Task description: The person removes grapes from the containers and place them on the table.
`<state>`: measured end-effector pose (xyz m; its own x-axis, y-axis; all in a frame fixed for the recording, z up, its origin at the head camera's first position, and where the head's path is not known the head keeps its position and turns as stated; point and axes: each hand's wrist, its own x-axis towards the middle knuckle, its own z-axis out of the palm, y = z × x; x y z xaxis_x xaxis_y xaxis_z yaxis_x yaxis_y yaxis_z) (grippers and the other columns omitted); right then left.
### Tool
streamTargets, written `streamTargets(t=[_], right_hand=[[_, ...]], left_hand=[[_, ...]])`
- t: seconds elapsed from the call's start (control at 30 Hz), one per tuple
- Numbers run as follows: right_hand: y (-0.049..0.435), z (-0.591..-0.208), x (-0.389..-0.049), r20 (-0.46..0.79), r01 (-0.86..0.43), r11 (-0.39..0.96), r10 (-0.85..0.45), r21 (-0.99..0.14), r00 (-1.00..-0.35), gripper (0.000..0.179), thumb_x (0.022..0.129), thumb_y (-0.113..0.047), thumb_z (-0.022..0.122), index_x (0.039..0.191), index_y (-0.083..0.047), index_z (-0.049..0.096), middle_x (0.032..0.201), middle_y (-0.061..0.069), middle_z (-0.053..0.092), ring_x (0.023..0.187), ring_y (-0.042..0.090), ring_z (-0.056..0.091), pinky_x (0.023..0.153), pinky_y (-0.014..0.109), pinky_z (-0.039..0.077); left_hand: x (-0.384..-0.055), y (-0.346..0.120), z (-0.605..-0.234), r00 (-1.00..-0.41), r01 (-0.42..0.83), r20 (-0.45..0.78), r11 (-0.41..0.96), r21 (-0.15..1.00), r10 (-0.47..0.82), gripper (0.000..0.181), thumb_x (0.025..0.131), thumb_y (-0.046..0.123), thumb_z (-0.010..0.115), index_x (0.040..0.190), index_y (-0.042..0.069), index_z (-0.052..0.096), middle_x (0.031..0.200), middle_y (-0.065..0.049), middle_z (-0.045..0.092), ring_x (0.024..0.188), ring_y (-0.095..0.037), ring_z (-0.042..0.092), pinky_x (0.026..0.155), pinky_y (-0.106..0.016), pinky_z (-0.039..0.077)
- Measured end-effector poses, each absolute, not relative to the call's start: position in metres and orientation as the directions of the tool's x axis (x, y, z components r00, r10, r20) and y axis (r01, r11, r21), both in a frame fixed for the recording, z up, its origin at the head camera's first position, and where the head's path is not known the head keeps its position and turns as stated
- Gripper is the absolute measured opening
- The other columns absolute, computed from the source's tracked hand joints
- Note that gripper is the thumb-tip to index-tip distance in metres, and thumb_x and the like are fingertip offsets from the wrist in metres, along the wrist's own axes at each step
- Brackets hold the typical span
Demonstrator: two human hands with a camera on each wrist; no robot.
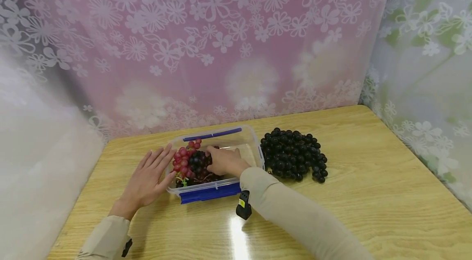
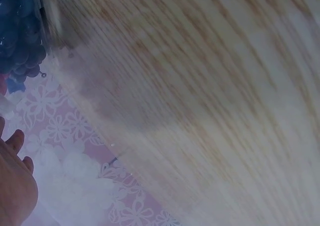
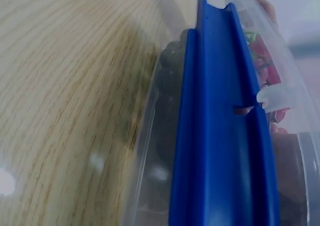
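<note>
A clear plastic box (image 1: 248, 151) with blue latches holds a bunch of red grapes (image 1: 181, 162) at its left end and dark grapes (image 1: 198, 162) beside them. My right hand (image 1: 225, 161) reaches down inside the box, its thumb and fingers bent at the right side of the dark grapes; some fingertips are hidden among them. At the box's left end my left hand (image 1: 149, 176) lies with fingers extended, fingertips right at the rim. Through the wall in the right wrist view, red grapes (image 3: 272, 76) show behind the long blue latch (image 3: 220, 116), which hangs unfastened.
A large bunch of black grapes (image 1: 291, 153) lies on the wooden table (image 1: 368, 178) just right of the box. Pink flowered cloth (image 1: 221, 47) hangs behind the table, with pale cloth at both sides.
</note>
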<state>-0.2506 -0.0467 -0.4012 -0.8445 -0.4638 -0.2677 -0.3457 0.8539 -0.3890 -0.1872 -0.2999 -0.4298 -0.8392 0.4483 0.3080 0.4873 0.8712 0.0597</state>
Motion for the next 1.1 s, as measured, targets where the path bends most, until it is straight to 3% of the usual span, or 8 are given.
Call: streamTargets(t=[0.17, 0.4, 0.73, 0.8, 0.87, 0.97, 1.03, 1.1], right_hand=[[-0.045, -0.401, -0.252, -0.297, -0.301, 0.866, -0.433, -0.399, -0.851, 0.055, 0.090, -0.043, 0.059, 0.141, -0.029, 0.043, 0.125, -0.003, 0.061, 0.118, 0.025, 0.054, 0.107, 0.064, 0.015], [-0.046, -0.398, -0.252, -0.269, -0.333, 0.863, -0.447, -0.379, -0.853, 0.050, 0.091, -0.040, 0.060, 0.138, -0.027, 0.052, 0.130, -0.004, 0.058, 0.122, 0.026, 0.051, 0.106, 0.067, 0.013], [-0.042, -0.405, -0.254, -0.183, -0.316, 0.838, -0.431, -0.445, -0.884, 0.056, 0.087, -0.044, 0.063, 0.138, -0.026, 0.050, 0.130, -0.001, 0.058, 0.112, 0.026, 0.057, 0.100, 0.061, 0.031], [-0.040, -0.402, -0.255, -0.140, -0.351, 0.831, -0.446, -0.431, -0.884, 0.056, 0.087, -0.045, 0.064, 0.138, -0.025, 0.050, 0.128, -0.001, 0.059, 0.103, 0.023, 0.060, 0.094, 0.051, 0.041], [-0.038, -0.399, -0.256, -0.105, -0.379, 0.823, -0.460, -0.423, -0.882, 0.056, 0.087, -0.044, 0.064, 0.138, -0.025, 0.051, 0.122, 0.000, 0.062, 0.087, 0.019, 0.061, 0.076, 0.038, 0.050], [-0.034, -0.392, -0.256, -0.093, -0.397, 0.800, -0.485, -0.450, -0.870, 0.056, 0.089, -0.042, 0.063, 0.139, -0.023, 0.049, 0.113, 0.000, 0.066, 0.067, 0.015, 0.056, 0.051, 0.029, 0.041], [-0.032, -0.388, -0.256, -0.096, -0.395, 0.786, -0.493, -0.476, -0.865, 0.054, 0.090, -0.041, 0.063, 0.138, -0.023, 0.049, 0.104, -0.002, 0.067, 0.069, 0.014, 0.057, 0.067, 0.033, 0.048], [-0.029, -0.385, -0.256, -0.091, -0.397, 0.777, -0.498, -0.488, -0.863, 0.050, 0.090, -0.041, 0.063, 0.136, -0.024, 0.050, 0.095, -0.006, 0.067, 0.079, 0.015, 0.061, 0.090, 0.046, 0.044]], left_hand=[[-0.187, -0.299, -0.429, -0.839, 0.487, 0.314, 0.870, 0.073, 0.444, 0.062, 0.098, 0.042, 0.047, 0.150, 0.011, 0.034, 0.156, -0.008, 0.025, 0.138, -0.033, 0.027, 0.114, -0.048, 0.011], [-0.187, -0.300, -0.427, -0.840, 0.484, 0.318, 0.872, 0.071, 0.440, 0.062, 0.098, 0.042, 0.047, 0.150, 0.011, 0.034, 0.155, -0.008, 0.025, 0.138, -0.033, 0.027, 0.114, -0.047, 0.010], [-0.186, -0.298, -0.431, -0.852, 0.477, 0.291, 0.874, 0.090, 0.435, 0.063, 0.099, 0.043, 0.045, 0.151, 0.012, 0.030, 0.157, -0.006, 0.022, 0.139, -0.032, 0.025, 0.115, -0.047, 0.009], [-0.187, -0.298, -0.432, -0.851, 0.478, 0.296, 0.874, 0.090, 0.435, 0.062, 0.099, 0.042, 0.045, 0.151, 0.012, 0.031, 0.157, -0.006, 0.022, 0.139, -0.032, 0.026, 0.114, -0.047, 0.010], [-0.187, -0.298, -0.431, -0.848, 0.481, 0.302, 0.872, 0.092, 0.436, 0.062, 0.099, 0.042, 0.046, 0.151, 0.011, 0.032, 0.156, -0.007, 0.023, 0.139, -0.033, 0.027, 0.114, -0.047, 0.010], [-0.187, -0.298, -0.431, -0.844, 0.487, 0.310, 0.868, 0.095, 0.439, 0.061, 0.099, 0.041, 0.046, 0.150, 0.010, 0.033, 0.156, -0.008, 0.024, 0.138, -0.034, 0.028, 0.114, -0.048, 0.012], [-0.186, -0.298, -0.430, -0.842, 0.489, 0.312, 0.867, 0.099, 0.439, 0.061, 0.099, 0.040, 0.047, 0.150, 0.009, 0.034, 0.156, -0.008, 0.024, 0.138, -0.034, 0.028, 0.114, -0.048, 0.012], [-0.186, -0.298, -0.430, -0.842, 0.489, 0.313, 0.867, 0.098, 0.440, 0.061, 0.099, 0.041, 0.047, 0.150, 0.009, 0.034, 0.156, -0.008, 0.024, 0.138, -0.034, 0.028, 0.114, -0.048, 0.011]])
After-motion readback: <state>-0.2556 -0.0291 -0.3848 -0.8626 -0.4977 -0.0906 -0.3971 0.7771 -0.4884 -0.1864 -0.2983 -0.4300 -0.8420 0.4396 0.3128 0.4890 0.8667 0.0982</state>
